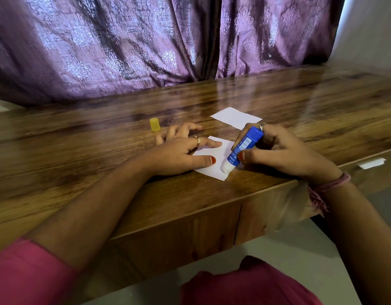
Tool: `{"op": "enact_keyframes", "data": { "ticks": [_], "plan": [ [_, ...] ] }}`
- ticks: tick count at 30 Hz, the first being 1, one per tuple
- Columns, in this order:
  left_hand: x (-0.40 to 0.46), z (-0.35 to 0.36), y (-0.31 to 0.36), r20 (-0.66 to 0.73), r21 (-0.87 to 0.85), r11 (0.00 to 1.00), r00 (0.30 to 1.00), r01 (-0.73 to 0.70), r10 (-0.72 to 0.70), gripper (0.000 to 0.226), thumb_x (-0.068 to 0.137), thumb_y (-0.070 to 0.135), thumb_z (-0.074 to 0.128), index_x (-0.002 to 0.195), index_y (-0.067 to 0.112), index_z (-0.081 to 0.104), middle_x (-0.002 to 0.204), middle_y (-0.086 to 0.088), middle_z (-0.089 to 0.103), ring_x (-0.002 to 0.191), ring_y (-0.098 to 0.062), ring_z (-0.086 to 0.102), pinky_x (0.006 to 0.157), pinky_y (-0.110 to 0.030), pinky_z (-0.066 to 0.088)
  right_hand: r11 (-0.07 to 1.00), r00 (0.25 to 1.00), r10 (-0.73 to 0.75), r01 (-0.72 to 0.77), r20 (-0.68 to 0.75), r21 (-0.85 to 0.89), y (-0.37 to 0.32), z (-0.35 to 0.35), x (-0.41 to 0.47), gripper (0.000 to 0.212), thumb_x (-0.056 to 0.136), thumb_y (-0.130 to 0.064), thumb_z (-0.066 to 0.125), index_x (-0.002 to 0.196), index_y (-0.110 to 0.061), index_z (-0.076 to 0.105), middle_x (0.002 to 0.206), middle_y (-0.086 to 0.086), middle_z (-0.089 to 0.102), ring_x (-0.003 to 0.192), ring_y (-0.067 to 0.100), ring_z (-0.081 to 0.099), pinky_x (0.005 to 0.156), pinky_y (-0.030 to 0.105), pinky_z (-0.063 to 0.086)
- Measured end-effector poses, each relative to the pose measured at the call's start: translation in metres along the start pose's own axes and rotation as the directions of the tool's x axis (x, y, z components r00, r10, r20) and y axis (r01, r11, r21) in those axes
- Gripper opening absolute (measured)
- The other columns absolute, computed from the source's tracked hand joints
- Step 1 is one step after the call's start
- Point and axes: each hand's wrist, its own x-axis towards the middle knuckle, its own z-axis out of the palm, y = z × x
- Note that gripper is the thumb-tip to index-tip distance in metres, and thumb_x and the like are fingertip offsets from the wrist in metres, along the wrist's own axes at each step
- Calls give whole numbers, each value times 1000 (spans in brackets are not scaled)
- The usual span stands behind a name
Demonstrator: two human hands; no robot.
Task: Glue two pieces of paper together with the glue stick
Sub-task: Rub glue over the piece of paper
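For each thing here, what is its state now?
glue stick: uncapped, tilted, tip on near paper
yellow cap: off, standing on table
near paper: flat, pinned by left hand
far paper: flat, untouched
left hand: pressing near paper
right hand: gripping glue stick

A small white paper piece (pixel 212 160) lay flat near the counter's (pixel 80 164) front edge with the uncapped blue glue stick (pixel 243 149) tilted tip-down on it, a second white piece (pixel 235 117) flat farther back, and the yellow cap (pixel 154 124) upright well apart.
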Motion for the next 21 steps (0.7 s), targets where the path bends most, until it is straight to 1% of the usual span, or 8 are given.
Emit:
{"op": "enact_keyframes", "data": {
  "ticks": [4,7,10,12,14,16,19,21],
  "plan": [
    [-1,-1,1,-2,2,1000,1000,2,-2,60,69,70,37,127,58,43,148,17,16,128,-7,9,91,-32,4,1000,1000,10,-9,12,-15,-4,0,0,17,84,-8,69,88,7,61,85,47,53,71,36,53,71,62,43],
    [-1,-1,1,-5,-1,1000,1000,7,-7,60,69,69,37,127,58,43,149,16,16,129,-9,8,91,-33,4,1000,999,10,-9,41,-21,-6,-1,-1,16,85,-4,67,89,10,60,85,46,52,71,42,53,70,59,42],
    [-1,-1,1,-4,5,1000,1000,9,-9,60,69,70,37,127,58,43,149,16,15,130,-10,8,91,-34,5,1000,999,3,-2,39,-15,-7,-1,-2,11,86,0,64,89,10,60,84,47,51,75,32,50,68,52,40],
    [0,-1,1,5,7,1000,1000,6,-6,59,70,70,38,127,58,43,149,16,15,131,-11,8,91,-34,5,1000,999,-3,4,54,-14,-7,0,-1,10,86,-3,65,89,6,62,85,47,51,74,31,50,68,45,39],
    [1,0,0,2,1,1000,1000,1,-1,52,77,69,44,127,57,44,149,16,15,130,-9,8,91,-34,4,1000,998,-11,12,63,-14,-6,0,-2,11,84,-7,67,88,3,63,85,46,52,70,35,51,67,48,39],
    [1,0,-1,-6,-1,1000,1000,-6,6,43,84,62,49,127,56,44,149,16,15,129,-7,7,90,-32,3,1000,998,-10,10,56,-3,-6,0,-2,9,85,-5,67,88,2,63,86,46,52,71,36,52,69,52,41],
    [1,1,-2,0,0,1000,1000,-13,13,43,85,59,50,128,56,44,150,16,14,129,-8,6,89,-32,2,1000,998,-12,12,63,9,-5,1,-2,7,84,-7,67,87,-2,64,85,46,52,74,30,51,69,45,40],
    [1,0,-1,8,-3,1000,1000,-8,8,48,81,65,49,128,56,44,150,16,14,131,-8,5,90,-32,2,1000,997,-23,22,69,11,-5,1,-2,11,80,-13,66,86,-4,65,85,45,52,73,30,51,67,43,39]
  ]
}}
